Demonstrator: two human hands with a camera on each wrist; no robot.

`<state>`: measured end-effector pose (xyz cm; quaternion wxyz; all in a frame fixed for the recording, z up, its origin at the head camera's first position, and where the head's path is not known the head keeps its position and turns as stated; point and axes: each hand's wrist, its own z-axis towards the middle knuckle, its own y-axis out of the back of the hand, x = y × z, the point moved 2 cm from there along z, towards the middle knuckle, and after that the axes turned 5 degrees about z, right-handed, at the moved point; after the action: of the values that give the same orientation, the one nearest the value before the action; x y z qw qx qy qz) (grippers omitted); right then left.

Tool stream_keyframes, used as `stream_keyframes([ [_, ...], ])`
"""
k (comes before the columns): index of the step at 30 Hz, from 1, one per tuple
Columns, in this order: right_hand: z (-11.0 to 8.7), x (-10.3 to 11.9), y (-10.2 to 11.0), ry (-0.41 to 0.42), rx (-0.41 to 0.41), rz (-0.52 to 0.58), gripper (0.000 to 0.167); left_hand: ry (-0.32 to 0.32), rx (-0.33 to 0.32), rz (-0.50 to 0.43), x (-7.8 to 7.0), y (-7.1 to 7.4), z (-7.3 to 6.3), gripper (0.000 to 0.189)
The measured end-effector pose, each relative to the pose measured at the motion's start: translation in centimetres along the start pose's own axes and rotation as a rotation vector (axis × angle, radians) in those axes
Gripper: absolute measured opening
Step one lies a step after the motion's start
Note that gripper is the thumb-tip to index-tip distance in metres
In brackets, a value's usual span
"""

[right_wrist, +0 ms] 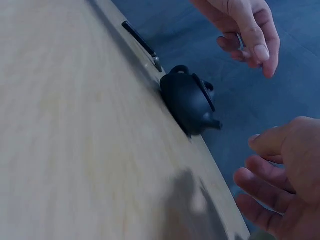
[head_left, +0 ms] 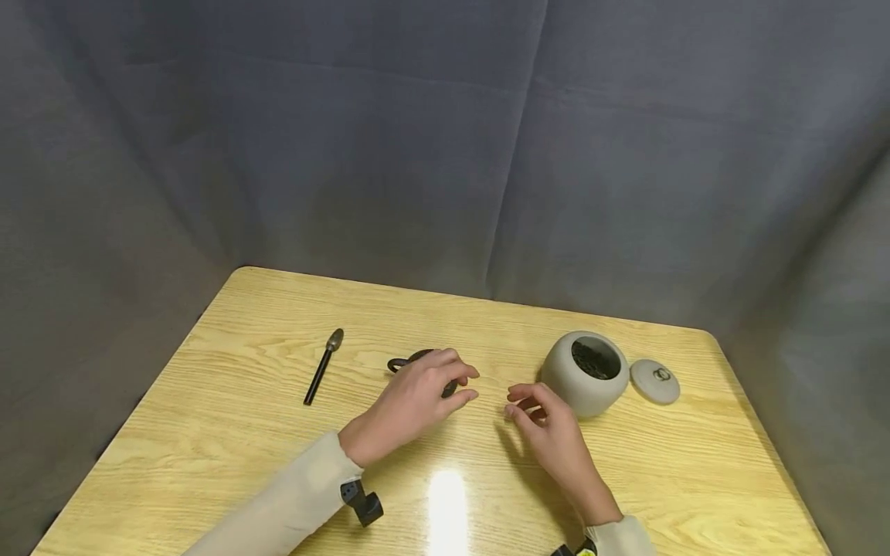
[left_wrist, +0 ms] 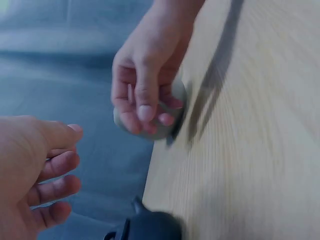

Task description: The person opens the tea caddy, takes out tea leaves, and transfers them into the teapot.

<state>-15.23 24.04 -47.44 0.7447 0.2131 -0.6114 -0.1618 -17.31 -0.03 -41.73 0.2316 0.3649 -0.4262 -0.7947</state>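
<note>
My left hand (head_left: pixel 417 390) hovers over a small dark teapot (right_wrist: pixel 186 104), its fingers loosely bent and holding nothing. From the head view that hand covers most of the pot, leaving mainly the loop handle (head_left: pixel 398 364) visible. The right wrist view shows the pot upright with a gap between it and both hands. Just left of a round grey jar (head_left: pixel 573 386) is my right hand (head_left: pixel 556 440), raised off the table with relaxed, curved fingers and nothing in them. Dark, leaf-like contents (head_left: pixel 595 360) lie inside the uncovered jar.
A grey lid (head_left: pixel 656 381) with a ring-shaped mark lies right of the jar. To the left of the teapot rests a spoon (head_left: pixel 321 374) with a black handle. Grey curtains (head_left: pixel 445 154) stand behind and beside the wooden table (head_left: pixel 229 371).
</note>
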Motion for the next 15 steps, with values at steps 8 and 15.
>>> stream_keyframes([
  [8, -3.8, -0.7, 4.6, -0.042, -0.112, -0.083, 0.015, 0.06, 0.013, -0.175, -1.9, -1.9, -0.1, 0.043],
  [15, -4.6, -1.4, 9.6, -0.058, -0.279, -0.16, 0.014, 0.104, 0.019, -0.268, -3.4, -3.8, 1.7, 0.054],
])
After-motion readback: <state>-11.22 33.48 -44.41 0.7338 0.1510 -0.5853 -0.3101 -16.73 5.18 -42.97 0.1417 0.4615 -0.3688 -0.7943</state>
